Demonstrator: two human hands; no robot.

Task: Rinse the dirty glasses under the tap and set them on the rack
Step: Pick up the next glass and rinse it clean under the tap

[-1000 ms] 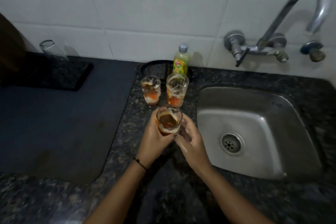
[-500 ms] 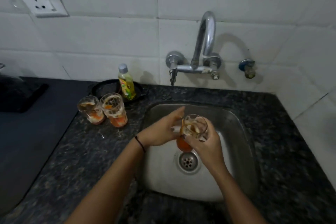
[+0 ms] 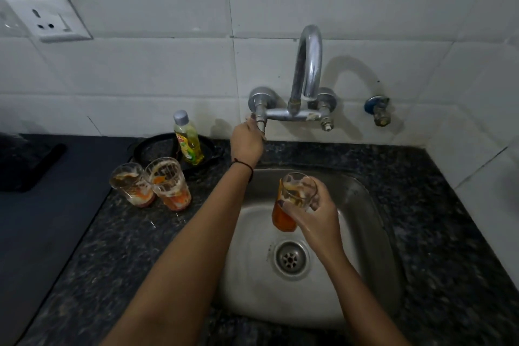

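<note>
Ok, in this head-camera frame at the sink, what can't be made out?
Head view:
- The tap handle is mostly wrapped by the left hand, so its position is hidden.
- Whether the dark shape at the left edge is the rack: it is cut off and unlit.
- The bottle label is too small to read.
- The glass is partly covered by the right hand.

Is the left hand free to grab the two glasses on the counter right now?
Likely not yet: the left hand grips the tap handle; nothing blocks the glasses otherwise.
</note>
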